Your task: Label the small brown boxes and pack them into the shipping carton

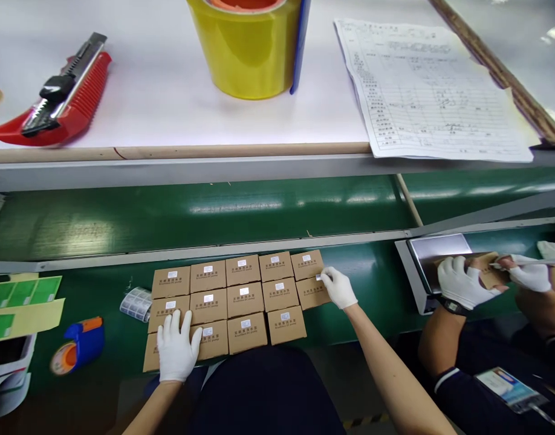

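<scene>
So, looks like labelling: right hand (340, 289) pinching a sticker (318, 277) at one box (312, 293), left hand (178, 350) spread on other boxes (158, 314), and pressing flat's probably needed.

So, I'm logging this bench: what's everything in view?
Printed cardboard boxes: 14, brown, three rows on green worktop
Paper labels: several, white, on boxes
Utility knife: 1, red, left on white shelf
Wide tape roll: 1, yellow, shelf centre
Printed papers: count unclear, white, shelf right
Curled label sheet: 1, grey, left of boxes
Plastic tape dispenser: 1, blue, worktop left
Rectangular panels: count unclear, green, left edge
Metal-topped scale: 1, silver, worktop right
Co-worker's gloved hands: 2, white, holding another box
Left gloved hand: 1, white, on lower-left boxes
Right gloved hand: 1, white, touching middle row's rightmost box
</scene>
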